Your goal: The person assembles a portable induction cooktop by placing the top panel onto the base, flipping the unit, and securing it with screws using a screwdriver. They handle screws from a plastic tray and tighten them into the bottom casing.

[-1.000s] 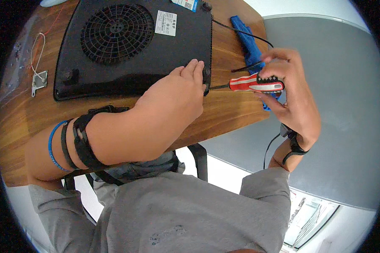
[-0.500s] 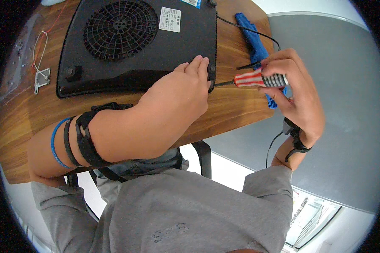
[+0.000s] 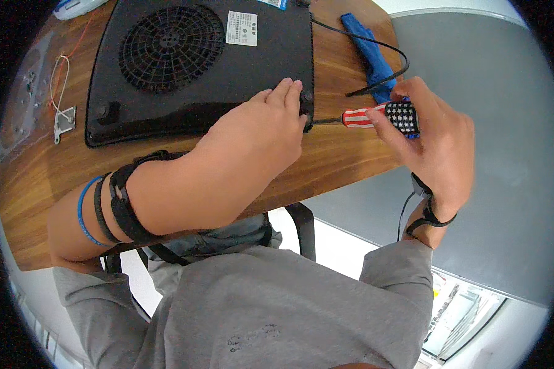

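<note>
A black induction cooktop [image 3: 228, 86] lies with its underside up, showing a round fan grille and a white label. My left hand [image 3: 261, 126] rests on its near right corner, fingers stretched flat over the top. The thumb is mostly hidden by the hand. In my right hand [image 3: 440, 144] is a screwdriver [image 3: 358, 118] with a red-and-white striped handle and a starred dark end, held between thumb and fingers. Its shaft points left and meets the cooktop's right side beside my left hand; the tip's exact seat is hidden.
Behind the screwdriver, a blue cloth-like strip [image 3: 368, 52] and a looped black cable [image 3: 403, 55] lie on the wooden table [image 3: 345, 150]. To the left are a small metal bracket with wires [image 3: 64, 123] and a clear plastic bag [image 3: 21, 117]. A white object [image 3: 77, 7] sits at the far left.
The screwdriver handle has turned about its axis, and my right thumb and fingers have shifted on it. My left hand keeps its place on the corner. The view has moved slightly.
</note>
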Motion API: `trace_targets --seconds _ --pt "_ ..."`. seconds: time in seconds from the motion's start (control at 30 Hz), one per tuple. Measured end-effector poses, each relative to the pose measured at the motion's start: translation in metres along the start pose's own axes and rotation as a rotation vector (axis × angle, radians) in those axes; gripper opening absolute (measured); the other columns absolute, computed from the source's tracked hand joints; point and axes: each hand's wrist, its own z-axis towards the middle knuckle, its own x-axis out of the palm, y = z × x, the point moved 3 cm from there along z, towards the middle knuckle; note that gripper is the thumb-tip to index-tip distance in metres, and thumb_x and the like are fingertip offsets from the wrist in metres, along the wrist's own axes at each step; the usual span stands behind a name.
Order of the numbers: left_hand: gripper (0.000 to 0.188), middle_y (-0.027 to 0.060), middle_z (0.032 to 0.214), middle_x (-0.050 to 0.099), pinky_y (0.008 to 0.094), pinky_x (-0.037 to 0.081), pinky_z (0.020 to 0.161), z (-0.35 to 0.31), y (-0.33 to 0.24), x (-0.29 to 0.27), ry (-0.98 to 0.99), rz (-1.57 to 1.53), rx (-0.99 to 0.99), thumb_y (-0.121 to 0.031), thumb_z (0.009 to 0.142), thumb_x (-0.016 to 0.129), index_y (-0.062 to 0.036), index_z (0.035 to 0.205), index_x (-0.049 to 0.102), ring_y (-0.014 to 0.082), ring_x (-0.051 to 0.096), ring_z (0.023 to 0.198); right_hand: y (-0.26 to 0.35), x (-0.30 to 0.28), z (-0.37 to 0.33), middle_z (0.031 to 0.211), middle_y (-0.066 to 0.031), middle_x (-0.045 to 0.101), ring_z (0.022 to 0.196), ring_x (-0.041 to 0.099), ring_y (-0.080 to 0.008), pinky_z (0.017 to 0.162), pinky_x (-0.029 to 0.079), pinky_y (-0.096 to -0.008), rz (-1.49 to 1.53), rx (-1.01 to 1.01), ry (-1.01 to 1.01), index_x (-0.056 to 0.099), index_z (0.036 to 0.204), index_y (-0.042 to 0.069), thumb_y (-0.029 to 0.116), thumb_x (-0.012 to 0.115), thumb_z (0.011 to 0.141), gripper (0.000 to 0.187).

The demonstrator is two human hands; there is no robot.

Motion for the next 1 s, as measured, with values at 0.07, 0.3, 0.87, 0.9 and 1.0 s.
trace_targets --seconds 0.07,0.3,0.87,0.9,1.0 --pt "0.054 0.0302 0.166 0.051 0.0393 0.05 0.123 0.0 -0.001 0.002 -0.006 -0.005 -0.02 -0.014 0.098 0.065 -0.0008 0.15 0.066 0.0385 0.055 0.151 -0.003 0.003 0.003 0.124 -0.0078 0.074 0.103 0.077 -0.0357 0.076 0.063 -0.0446 0.104 -0.061 -0.054 0.069 0.121 0.014 0.019 0.092 0.084 0.045" --pt "0.049 0.0296 0.163 0.053 0.0394 0.053 0.121 0.001 -0.003 0.008 -0.117 -0.011 -0.01 -0.013 0.099 0.064 -0.0002 0.146 0.068 0.0387 0.059 0.148 -0.022 0.004 0.003 0.122 -0.0107 0.074 0.104 0.077 -0.0376 0.077 0.063 -0.0443 0.145 -0.183 0.016 0.067 0.125 0.013 0.018 0.093 0.085 0.048" --pt "0.087 0.0405 0.164 0.048 0.0426 0.044 0.125 0.0 -0.005 0.021 -0.111 -0.086 0.003 -0.022 0.077 0.086 0.0132 0.151 0.059 0.0458 0.051 0.154 0.002 0.0 -0.003 0.117 -0.0088 0.071 0.097 0.077 -0.0366 0.075 0.063 -0.0447 0.209 -0.202 -0.099 0.063 0.124 0.013 0.013 0.09 0.087 0.046" --pt "0.086 0.0406 0.164 0.048 0.0425 0.044 0.125 0.0 -0.005 0.02 -0.109 -0.093 0.004 -0.022 0.076 0.086 0.0137 0.15 0.06 0.0457 0.051 0.153 0.001 0.0 -0.003 0.116 -0.009 0.071 0.095 0.077 -0.0367 0.074 0.062 -0.0449 0.223 -0.26 -0.105 0.063 0.124 0.013 0.015 0.09 0.089 0.045" --pt "0.08 0.0408 0.161 0.051 0.0416 0.046 0.123 0.002 -0.001 0.018 -0.067 -0.078 0.009 -0.022 0.074 0.087 0.0145 0.142 0.065 0.045 0.054 0.151 -0.003 0.006 0.002 0.117 -0.0103 0.07 0.095 0.075 -0.0383 0.073 0.061 -0.046 0.189 -0.23 -0.048 0.062 0.125 0.013 0.015 0.09 0.088 0.046"
